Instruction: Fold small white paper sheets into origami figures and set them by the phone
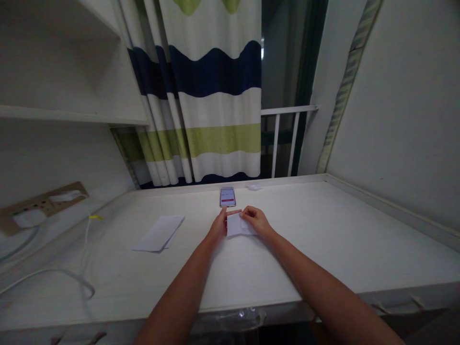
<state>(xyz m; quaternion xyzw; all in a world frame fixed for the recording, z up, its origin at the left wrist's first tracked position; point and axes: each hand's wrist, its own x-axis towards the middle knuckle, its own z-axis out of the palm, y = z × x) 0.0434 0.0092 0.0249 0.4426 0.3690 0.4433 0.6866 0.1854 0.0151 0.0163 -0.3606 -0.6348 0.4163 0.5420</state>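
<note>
Between my hands is a small piece of white paper [234,226], with a crease or overlapping edge showing toward its right side. My left hand [217,226] grips its left edge, the index finger stretched along the top. At the upper right of the paper, my right hand [256,218] pinches it between thumb and fingers. Just beyond my hands a phone [227,197] lies face up with its screen lit. To the left, a few white paper sheets [160,234] rest in a loose overlapping stack.
All this lies on a white desk [323,239] with a raised back edge. A small crumpled white scrap [253,187] sits near that edge. A white cable [86,244] runs from the wall socket panel [45,206] across the left side. Striped curtains [219,110] hang behind.
</note>
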